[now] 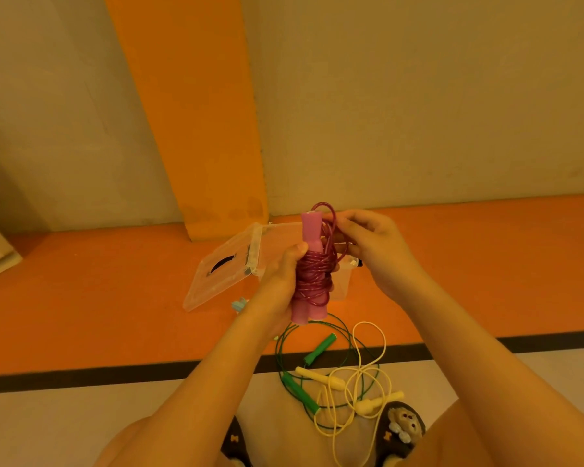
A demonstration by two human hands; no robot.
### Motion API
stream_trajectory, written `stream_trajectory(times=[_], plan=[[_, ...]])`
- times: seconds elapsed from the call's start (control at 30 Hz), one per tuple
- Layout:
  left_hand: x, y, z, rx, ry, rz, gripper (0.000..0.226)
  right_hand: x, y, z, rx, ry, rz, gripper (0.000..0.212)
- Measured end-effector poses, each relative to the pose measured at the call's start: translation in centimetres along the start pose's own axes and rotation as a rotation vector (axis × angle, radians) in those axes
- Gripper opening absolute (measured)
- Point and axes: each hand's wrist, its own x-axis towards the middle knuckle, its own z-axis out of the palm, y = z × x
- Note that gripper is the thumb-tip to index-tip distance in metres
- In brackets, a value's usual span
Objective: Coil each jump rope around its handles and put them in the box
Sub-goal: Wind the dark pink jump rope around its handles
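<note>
- The pink jump rope (312, 281) is held up in front of the person, its cord wound many times around the two pink handles (309, 230), which stand upright side by side.
- The left hand (280, 278) grips the bundled handles, fingers curled round them.
- The right hand (371, 244) pinches a loose loop of the cord near the handles' top.
- Behind the hands, a clear box (343, 284) sits on the orange floor, its lid (216, 274) swung open to the left.
- Nearer the person, a green jump rope (319, 348) and a yellow jump rope (321, 375) lie uncoiled and tangled together.
</note>
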Motion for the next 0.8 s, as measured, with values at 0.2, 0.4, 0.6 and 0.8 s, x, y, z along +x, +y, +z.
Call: stream_trajectory(times=[0.2,0.4,0.6,0.8], plan=[[-0.3,0.1,0.2,0.043,0.032,0.038,0.034,-0.4,-0.1,-0.1,-0.031,-0.072,-0.013,0.013],[-0.3,-0.3,0.0,0.082,0.118,0.040,0.030,-0.2,0.2,0.5,-0.295,-0.032,-0.104,0.020],[0.0,-0.7,-0.2,0.149,0.208,0.034,0.027,0.2,1.3,0.6,-0.308,-0.031,-0.002,0.037],[0.2,-1.2,0.1,0.218,0.244,0.062,0.023,-0.1,1.0,0.3,-0.126,-0.072,0.225,0.031]])
